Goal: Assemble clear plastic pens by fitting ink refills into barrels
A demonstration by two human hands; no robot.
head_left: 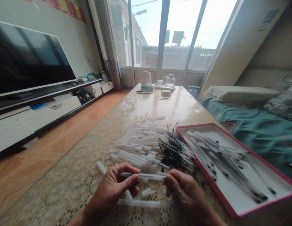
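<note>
In front of me, both hands hold one translucent white pen (pixel 152 176) level above the table. My left hand (pixel 116 183) pinches its left part between thumb and fingers. My right hand (pixel 185 188) is closed around the right end, so that tip is hidden. Just beyond lies a heap of white pen barrels (pixel 138 138). To its right is a bundle of thin refills with black parts (pixel 173 150). Under my hands rest a loose barrel (pixel 141 204) and a short white piece, perhaps a cap (pixel 148 192).
A pink-rimmed tray (pixel 237 201) on the right holds several pens (pixel 221 153) with black ends. Farther along the patterned table (pixel 73 175) stand a drinking glass (pixel 130 102), a glass jug (pixel 170 81) and a tissue box (pixel 147 87). A sofa (pixel 254 116) borders the right side.
</note>
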